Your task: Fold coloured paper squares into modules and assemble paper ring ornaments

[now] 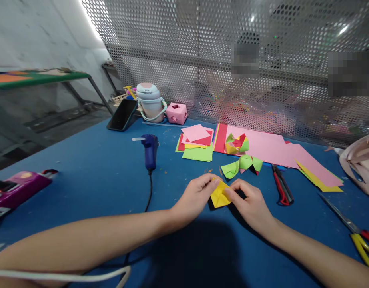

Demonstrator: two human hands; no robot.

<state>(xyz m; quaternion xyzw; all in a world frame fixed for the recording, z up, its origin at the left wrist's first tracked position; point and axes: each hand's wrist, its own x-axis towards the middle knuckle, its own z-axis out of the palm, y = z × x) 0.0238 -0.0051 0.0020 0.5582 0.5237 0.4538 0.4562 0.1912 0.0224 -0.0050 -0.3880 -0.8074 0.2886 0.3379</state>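
Between my two hands is a small folded piece of yellow paper [220,196], creased into a squarish shape. My left hand [198,194] pinches its upper left corner between thumb and fingers. On the other side, my right hand [247,200] grips the right edge, thumb lying on the paper's face. Just beyond them lie folded green paper units [244,163] joined in a row. A ring of folded green, yellow and red paper [236,144] sits behind those, on pink sheets. Left of it is a stack of square papers [198,150] in pink, red, yellow and green.
A blue glue gun [150,154] stands left of my hands, its cord trailing toward me. Rightward are a red cutter [282,186], scissors [352,228] and large pink sheets [262,146]. Along the back are a phone [122,115], a lidded bottle [150,104] and a pink paper cube [176,113]. A purple power strip [20,190] lies far left.
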